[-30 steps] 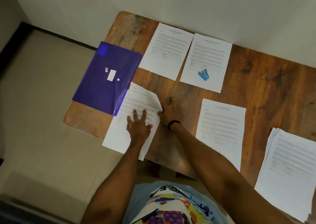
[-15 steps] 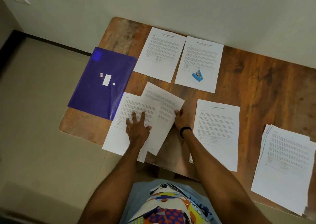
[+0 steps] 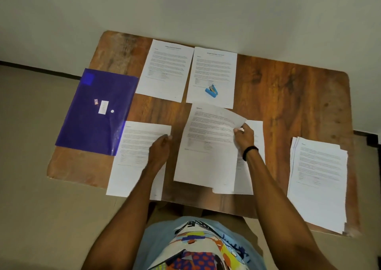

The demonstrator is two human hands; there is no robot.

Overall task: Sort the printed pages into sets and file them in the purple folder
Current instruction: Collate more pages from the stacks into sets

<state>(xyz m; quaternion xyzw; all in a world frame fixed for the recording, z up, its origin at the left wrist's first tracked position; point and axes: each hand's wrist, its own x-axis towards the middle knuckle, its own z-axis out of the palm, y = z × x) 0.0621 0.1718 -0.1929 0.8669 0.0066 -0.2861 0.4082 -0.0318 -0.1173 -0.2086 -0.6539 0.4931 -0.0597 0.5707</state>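
Page (image 3: 208,146) pinched at its far right corner by right hand (image 3: 244,134), long axis pointing away, overlapping a sheet (image 3: 244,179); left hand (image 3: 159,150) rests on left page (image 3: 132,146), grip unclear.

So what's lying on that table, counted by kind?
Purple folder: 1
Blue stapler: 1
Lots of printed pages: 6, one of them lifted in a hand
Total: 8
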